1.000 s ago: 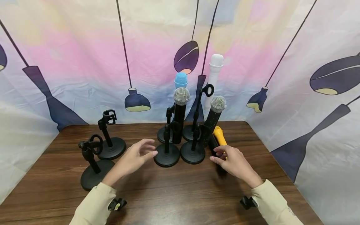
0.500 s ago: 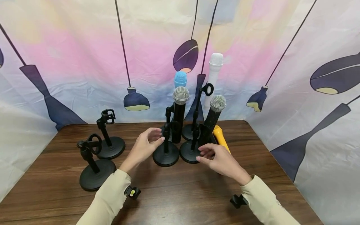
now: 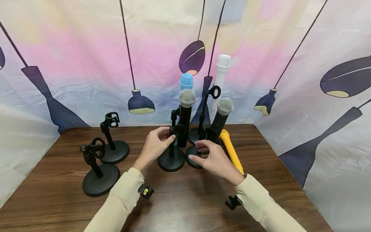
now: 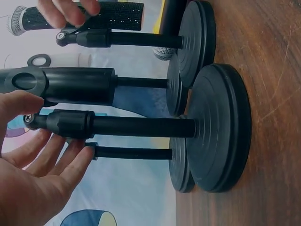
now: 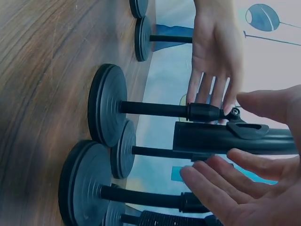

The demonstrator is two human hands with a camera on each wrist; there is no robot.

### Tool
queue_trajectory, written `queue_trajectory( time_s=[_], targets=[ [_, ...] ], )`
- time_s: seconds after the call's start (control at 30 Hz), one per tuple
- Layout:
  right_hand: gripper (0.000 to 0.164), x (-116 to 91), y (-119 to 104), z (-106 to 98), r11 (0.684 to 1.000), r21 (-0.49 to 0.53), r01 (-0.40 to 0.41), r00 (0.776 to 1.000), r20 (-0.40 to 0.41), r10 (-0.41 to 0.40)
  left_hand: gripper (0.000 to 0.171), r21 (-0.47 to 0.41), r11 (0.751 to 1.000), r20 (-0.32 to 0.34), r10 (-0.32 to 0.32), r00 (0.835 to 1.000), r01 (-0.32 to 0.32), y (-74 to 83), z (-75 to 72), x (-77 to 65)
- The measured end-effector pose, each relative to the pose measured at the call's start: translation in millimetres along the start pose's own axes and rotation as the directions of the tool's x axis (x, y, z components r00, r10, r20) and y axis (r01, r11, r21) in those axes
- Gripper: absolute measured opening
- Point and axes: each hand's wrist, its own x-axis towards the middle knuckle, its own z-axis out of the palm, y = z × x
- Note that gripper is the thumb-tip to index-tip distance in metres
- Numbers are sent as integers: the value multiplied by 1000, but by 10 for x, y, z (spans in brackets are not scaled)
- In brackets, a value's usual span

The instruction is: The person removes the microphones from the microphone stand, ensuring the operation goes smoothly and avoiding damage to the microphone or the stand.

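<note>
- The black stand (image 3: 171,161) in front of the left hand (image 3: 155,146) is upright near the middle of the table (image 3: 179,206), its wide round base seemingly there to steady a tall load.
- The black microphone (image 3: 185,119) rises beside its stem, apparently held by the clip on top.
- The left hand's thumb and fingers are parted on either side of the stem's upper part; whether they touch it, the pictures do not settle, but no firm grip shows.
- The right hand (image 3: 215,161), fingers spread and holding nothing, hovers before the right-hand stand (image 3: 193,161).
- That stand's speckled microphone (image 3: 219,122) leans right, probably because its clip is angled.
- Beyond, a blue microphone (image 3: 186,81) and a white microphone (image 3: 221,69) stand upright.
- The yellow microphone (image 3: 231,149) lies flat at right, seemingly without a stand.
- Two stands (image 3: 99,180) at left hold no microphones.
</note>
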Motion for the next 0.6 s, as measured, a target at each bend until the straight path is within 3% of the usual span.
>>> queue_trajectory(
  time_s=[0.17,0.43,0.6],
  targets=[
    [54,88,-30,37,999,38,-24,1000,-6,25,37,25,1000,2,-11,1000,11,-17,38,20],
    [55,220,-55,94,999,45,-27,999,-25,28,31,179,978,2,108,994,-106,-50,71,0],
    [58,324,-91,128,998,60,-31,998,-55,34,27,208,970,0,130,992,-127,-56,87,-2]
  ],
)
